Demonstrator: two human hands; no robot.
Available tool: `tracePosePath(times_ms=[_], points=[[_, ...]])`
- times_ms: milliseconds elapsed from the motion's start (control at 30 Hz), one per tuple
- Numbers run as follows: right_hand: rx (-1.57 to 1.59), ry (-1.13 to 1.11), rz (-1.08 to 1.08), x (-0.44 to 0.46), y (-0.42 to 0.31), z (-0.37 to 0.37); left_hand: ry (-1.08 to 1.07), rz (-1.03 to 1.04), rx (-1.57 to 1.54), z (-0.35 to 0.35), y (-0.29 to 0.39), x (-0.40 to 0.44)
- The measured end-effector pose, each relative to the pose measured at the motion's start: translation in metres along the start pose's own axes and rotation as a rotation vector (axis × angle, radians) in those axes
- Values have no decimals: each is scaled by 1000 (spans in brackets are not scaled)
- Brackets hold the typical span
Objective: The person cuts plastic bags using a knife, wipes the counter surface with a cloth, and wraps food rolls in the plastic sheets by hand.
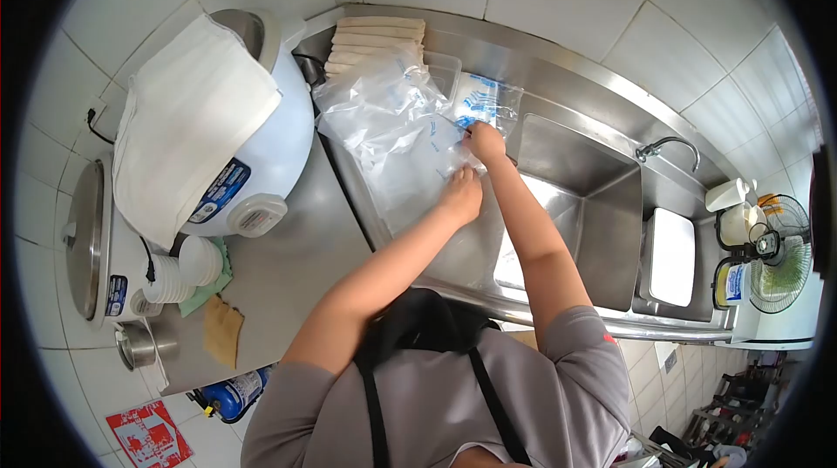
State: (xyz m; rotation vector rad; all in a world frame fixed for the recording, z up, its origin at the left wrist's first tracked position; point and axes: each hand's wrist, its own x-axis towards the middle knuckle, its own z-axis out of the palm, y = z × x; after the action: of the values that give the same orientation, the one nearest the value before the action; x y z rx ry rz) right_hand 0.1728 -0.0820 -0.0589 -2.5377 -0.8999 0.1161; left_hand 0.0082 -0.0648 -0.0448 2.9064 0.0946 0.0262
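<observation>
A large clear plastic bag (384, 119) with small blue print lies crumpled across the steel counter beside the sink. My left hand (462, 196) is closed on the bag's near right edge, fingertips pinched together. Just beyond it, my right hand (485, 142) grips the same bag higher up, its fingers curled and partly hidden. Directly past my right hand sits a clear packet with blue lettering and white contents (478, 100). Behind the bag is a stack of folded beige cloths (375, 37), next to a clear plastic container (445, 71).
To the left stands a big rice cooker (292, 132) with a white cloth (200, 119) over it. Stacked white bowls (200, 261) are near it. A steel sink basin (610, 233), a faucet (667, 151), a white board (671, 257) and a fan (779, 254) are on the right.
</observation>
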Motion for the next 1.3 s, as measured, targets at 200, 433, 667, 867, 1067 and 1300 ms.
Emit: tracePosePath(times_ms=[200,433,667,867,1067,1300], points=[[489,-235,32,2,-3,-50,-10,-167,-13,5,0,33],[1513,-119,-4,-13,-28,-159,-100,-232,-70,-1,-6,44],[2263,-257,-242,-50,-29,-239,551,-121,-790,-59,30,-13],[2415,-606,-399,-94,-70,-250,888,-138,-790,-102,14,-62],[2410,-741,-528,-121,-110,-215,322,-108,-1779,-139,-21,-141],[2083,-362,-39,-114,-126,-147,692,-197,-1598,-147,-38,-262]])
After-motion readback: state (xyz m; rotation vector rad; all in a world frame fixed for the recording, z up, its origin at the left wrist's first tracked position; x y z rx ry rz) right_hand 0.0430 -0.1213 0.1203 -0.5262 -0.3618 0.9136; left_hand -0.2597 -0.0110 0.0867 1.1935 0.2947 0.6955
